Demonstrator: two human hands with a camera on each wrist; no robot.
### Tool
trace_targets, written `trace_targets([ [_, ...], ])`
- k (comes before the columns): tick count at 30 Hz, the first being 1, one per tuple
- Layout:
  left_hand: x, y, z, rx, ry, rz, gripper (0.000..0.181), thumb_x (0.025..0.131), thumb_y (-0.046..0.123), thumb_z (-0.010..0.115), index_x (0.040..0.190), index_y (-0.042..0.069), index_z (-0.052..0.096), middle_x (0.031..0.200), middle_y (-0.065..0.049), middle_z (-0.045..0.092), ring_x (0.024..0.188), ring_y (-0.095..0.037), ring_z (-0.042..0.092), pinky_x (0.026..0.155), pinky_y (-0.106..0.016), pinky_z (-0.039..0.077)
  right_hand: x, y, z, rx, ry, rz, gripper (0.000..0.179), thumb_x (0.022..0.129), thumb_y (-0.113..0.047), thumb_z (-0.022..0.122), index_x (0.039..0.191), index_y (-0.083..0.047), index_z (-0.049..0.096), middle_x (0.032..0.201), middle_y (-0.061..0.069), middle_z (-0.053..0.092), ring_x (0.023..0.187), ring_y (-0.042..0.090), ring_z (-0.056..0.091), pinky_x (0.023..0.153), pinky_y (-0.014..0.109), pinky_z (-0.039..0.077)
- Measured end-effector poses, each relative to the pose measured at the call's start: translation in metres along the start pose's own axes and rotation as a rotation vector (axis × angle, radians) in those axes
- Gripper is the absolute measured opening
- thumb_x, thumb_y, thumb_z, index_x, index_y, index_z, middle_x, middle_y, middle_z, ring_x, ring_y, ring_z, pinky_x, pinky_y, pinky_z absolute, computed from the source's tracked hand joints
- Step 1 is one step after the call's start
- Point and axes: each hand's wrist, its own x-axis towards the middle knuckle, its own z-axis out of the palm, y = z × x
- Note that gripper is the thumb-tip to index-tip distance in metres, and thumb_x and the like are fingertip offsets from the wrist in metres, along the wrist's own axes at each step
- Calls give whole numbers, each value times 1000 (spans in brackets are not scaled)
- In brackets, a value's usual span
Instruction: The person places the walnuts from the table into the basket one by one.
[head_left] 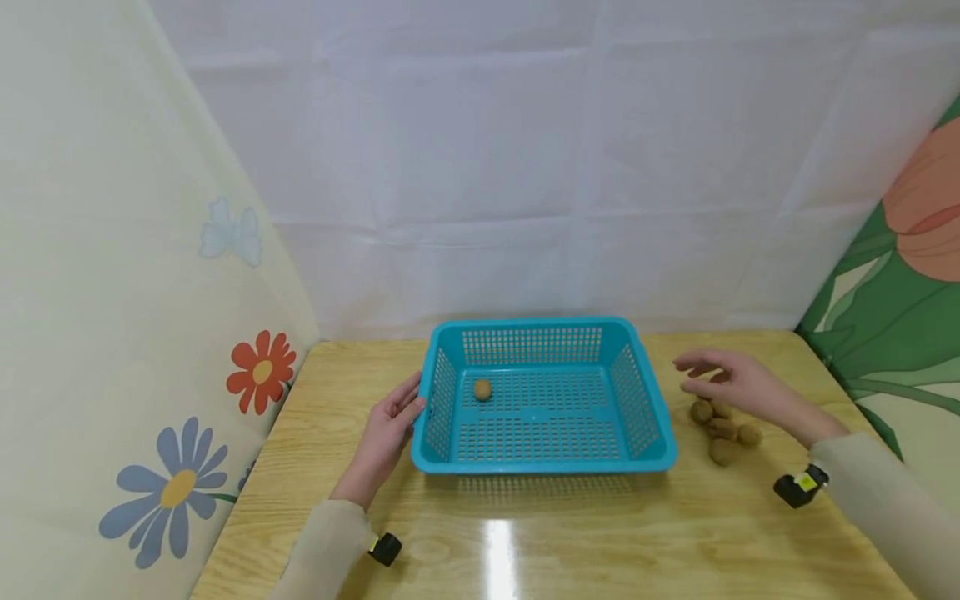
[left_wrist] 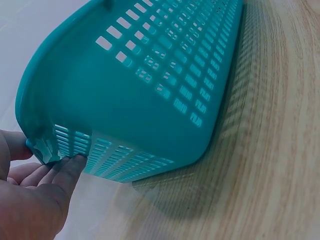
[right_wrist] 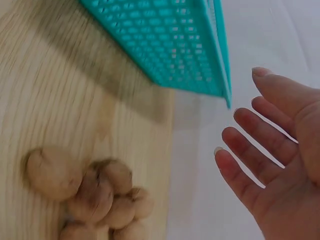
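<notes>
A blue plastic basket (head_left: 532, 467) with slotted walls stands on the wooden table. My left hand (head_left: 386, 437) grips its left rim, the thumb at the rim and the fingers (left_wrist: 65, 175) against the outer wall in the left wrist view. One walnut (head_left: 482, 389) lies inside, toward the left of the basket floor. To the right of the basket, my right hand (head_left: 738, 387) hovers above a small pile of walnuts (head_left: 722, 428). Its fingers are spread and hold nothing in the right wrist view, where the walnuts (right_wrist: 90, 195) sit below on the table.
The wooden table (head_left: 525, 542) reaches back to a white cloth backdrop (head_left: 480, 167). Flower-printed panels flank it, one on the left (head_left: 90, 333) and one on the right (head_left: 915, 350). A small black camera is strapped at each wrist.
</notes>
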Motion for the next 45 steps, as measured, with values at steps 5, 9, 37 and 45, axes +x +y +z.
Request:
trace_targets([
  [5,0,-3,-1,5,1,2,56,111,16,51,164,11,33,165,-12,40,148,-28,42,99,-22,52,-15,24,-6,-20,43,14,36,103,-18,68,135,-3,66,129,20,68,106,21,67,81,30,57],
  [9,1,-5,-2,0,-3,5,56,111,16,52,164,12,34,165,-10,40,148,-28,42,99,-22,52,-25,46,-12,-36,64,54,35,102,-16,68,135,-1,66,130,24,67,99,-5,60,76,26,56],
  [37,1,-4,-1,-9,-7,14,55,111,16,52,163,12,35,164,-10,41,147,-29,43,101,-24,52,-51,129,6,-126,120,287,56,105,-31,65,134,16,56,118,38,66,101,51,66,78,57,56],
  [45,2,-4,-2,-13,-10,10,56,111,16,53,163,12,35,164,-10,41,147,-28,44,99,-23,52,-47,130,9,-129,116,294,54,105,-29,65,133,16,56,115,36,67,101,50,66,82,61,54],
])
